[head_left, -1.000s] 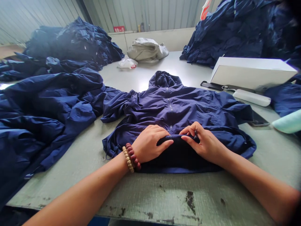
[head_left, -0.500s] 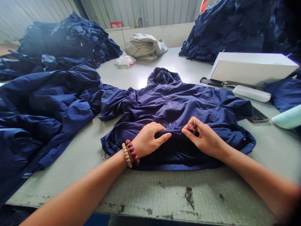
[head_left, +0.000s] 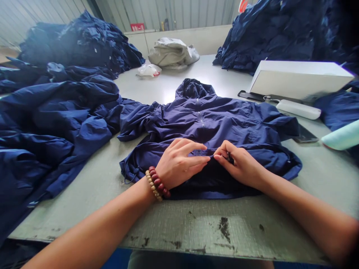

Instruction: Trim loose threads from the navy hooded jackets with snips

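Observation:
A navy hooded jacket (head_left: 224, 123) lies front up on the grey table (head_left: 196, 231), hood pointing away, zipper running down its middle. My left hand (head_left: 179, 164), with bead bracelets at the wrist, pinches the folded lower hem near the zipper. My right hand (head_left: 239, 164) pinches the same fold just to the right, with a small dark tool between its fingers. The fingertips of both hands nearly touch.
Heaps of navy garments lie at the left (head_left: 50, 123), back left (head_left: 81, 48) and back right (head_left: 275, 33). A white box (head_left: 300, 78), a white flat device (head_left: 298, 109), a dark phone (head_left: 305, 138) and a pale green roll (head_left: 340, 137) lie at the right. A grey bag (head_left: 172, 54) sits far back.
My hands have drawn closer together on the hem fold; the left hand's fingers have stretched toward the right hand. The camera has tilted slightly.

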Demonstrator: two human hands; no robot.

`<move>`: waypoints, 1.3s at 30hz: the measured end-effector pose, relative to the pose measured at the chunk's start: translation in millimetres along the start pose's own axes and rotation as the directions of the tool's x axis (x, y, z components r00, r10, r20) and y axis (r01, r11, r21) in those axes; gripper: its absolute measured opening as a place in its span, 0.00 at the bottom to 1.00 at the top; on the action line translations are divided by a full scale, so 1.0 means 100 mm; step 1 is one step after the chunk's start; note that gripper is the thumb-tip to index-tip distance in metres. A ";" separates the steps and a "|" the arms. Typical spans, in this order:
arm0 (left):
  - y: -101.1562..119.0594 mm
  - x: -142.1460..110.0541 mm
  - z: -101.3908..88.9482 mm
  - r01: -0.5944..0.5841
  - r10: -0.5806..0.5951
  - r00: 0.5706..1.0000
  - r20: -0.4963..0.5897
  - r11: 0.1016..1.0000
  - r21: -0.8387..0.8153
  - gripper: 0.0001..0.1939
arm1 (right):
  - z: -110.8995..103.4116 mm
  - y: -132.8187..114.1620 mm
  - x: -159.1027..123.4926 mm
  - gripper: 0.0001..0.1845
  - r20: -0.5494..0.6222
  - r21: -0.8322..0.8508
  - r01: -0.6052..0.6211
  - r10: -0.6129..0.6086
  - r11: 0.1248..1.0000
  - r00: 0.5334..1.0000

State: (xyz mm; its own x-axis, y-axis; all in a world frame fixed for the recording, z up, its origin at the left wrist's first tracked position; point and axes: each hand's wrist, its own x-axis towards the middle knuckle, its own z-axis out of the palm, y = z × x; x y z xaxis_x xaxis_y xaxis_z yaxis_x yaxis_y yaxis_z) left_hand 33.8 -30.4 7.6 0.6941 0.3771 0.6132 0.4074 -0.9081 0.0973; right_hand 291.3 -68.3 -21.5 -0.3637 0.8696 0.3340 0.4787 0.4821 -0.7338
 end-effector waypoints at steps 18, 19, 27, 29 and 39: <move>0.01 0.05 -0.03 0.376 -0.381 0.921 0.087 0.804 -0.461 0.01 | -0.01 -0.01 -0.03 0.09 -0.049 0.007 -0.025 0.025 1.000 0.998; 0.01 0.06 -0.03 0.383 -0.382 0.919 0.100 0.798 -0.465 0.01 | -0.01 -0.01 -0.03 0.09 -0.052 0.005 -0.021 0.022 1.000 0.998; 0.05 0.04 -0.02 0.317 -0.311 0.947 0.079 0.869 -0.380 0.03 | -0.02 -0.04 -0.03 0.09 -0.041 -0.010 -0.007 0.006 1.000 0.999; 0.05 0.03 -0.01 0.285 -0.278 0.958 0.071 0.891 -0.354 0.03 | -0.03 -0.03 -0.03 0.09 -0.039 -0.006 0.000 0.000 1.000 0.999; 0.09 0.04 -0.04 0.351 -0.310 0.933 0.181 0.893 -0.283 0.10 | 0.01 -0.07 -0.03 0.14 -0.140 -0.005 0.009 -0.010 1.000 0.990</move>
State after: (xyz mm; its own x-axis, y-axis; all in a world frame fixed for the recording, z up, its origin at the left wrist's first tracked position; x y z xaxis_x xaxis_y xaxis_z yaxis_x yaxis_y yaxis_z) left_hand 37.7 -37.5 13.8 0.6292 0.6661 0.4005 0.4395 -0.7299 0.5235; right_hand 288.6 -74.2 -17.7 -0.2528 0.8713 0.4207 0.4795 0.4905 -0.7277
